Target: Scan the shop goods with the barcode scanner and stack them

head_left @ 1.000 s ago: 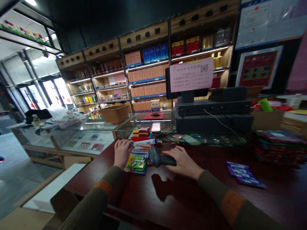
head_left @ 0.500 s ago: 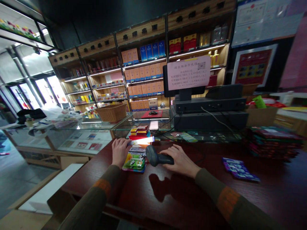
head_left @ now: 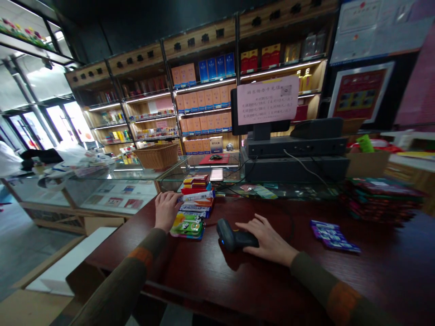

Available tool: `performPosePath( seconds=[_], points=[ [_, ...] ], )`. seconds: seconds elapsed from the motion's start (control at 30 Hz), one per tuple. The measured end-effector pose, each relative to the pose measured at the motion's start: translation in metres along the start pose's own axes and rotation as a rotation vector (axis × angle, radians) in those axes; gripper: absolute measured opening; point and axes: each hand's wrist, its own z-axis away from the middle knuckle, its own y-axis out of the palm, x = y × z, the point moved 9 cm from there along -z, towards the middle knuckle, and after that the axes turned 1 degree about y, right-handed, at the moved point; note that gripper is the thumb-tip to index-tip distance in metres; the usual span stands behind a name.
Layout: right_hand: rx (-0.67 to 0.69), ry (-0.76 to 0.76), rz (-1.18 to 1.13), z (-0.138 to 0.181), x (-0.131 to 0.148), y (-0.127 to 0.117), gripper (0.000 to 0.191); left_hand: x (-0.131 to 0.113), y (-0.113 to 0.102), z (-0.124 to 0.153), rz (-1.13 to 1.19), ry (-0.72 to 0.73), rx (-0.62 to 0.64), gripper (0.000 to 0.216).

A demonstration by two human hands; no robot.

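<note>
My right hand [head_left: 267, 237] rests on the handle of a black barcode scanner [head_left: 231, 236], which lies on the dark wooden counter [head_left: 238, 280]; the fingers curl over it. My left hand [head_left: 166, 209] is closed on a long white tube-shaped package [head_left: 197, 196] that lies across a pile of small colourful packets [head_left: 189, 225]. The scanner's head points toward that pile, a short way to its right.
A cash register with a monitor and a pink notice [head_left: 268, 102] stands behind the counter. Purple packets [head_left: 331, 235] lie to the right, beside a dark stack of packs [head_left: 380, 192]. A glass display case [head_left: 102, 188] with a wicker basket [head_left: 157, 156] is at left. Shelves of boxes line the back wall.
My right hand has brought the scanner down and to the right, away from the packets, onto the counter. The red scan light seen half a second ago is gone. My left hand stayed put.
</note>
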Motion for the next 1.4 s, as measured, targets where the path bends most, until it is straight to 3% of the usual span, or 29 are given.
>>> performPosePath(
  seconds=[0.23,0.6,0.77,0.9,1.07,1.2,1.4],
  points=[
    [0.021,0.012,0.030,0.014,-0.008,0.002,0.058,0.009,0.004,-0.001,-0.004,0.003,0.009,0.024],
    [0.033,0.069,0.024,0.005,-0.010,-0.005,0.041,0.015,0.002,-0.002,0.054,-0.015,0.027,0.024],
    [-0.080,0.120,-0.017,-0.023,-0.011,-0.025,0.040,0.016,0.002,-0.002,0.067,-0.005,0.017,0.022],
    [-0.229,0.213,-0.190,-0.060,-0.018,-0.040,0.034,0.014,0.004,-0.004,0.067,0.011,0.013,0.022],
    [-0.314,0.347,-0.476,-0.110,-0.042,-0.027,0.033,0.010,0.006,-0.007,0.084,0.034,0.010,0.022],
    [-0.298,0.401,-0.502,-0.138,-0.051,-0.014,0.035,0.007,0.008,-0.009,0.111,0.051,0.024,0.023],
    [-0.280,0.442,-0.563,-0.156,-0.048,-0.004,0.030,0.006,0.017,-0.010,0.147,0.058,0.047,0.023]
  ],
)
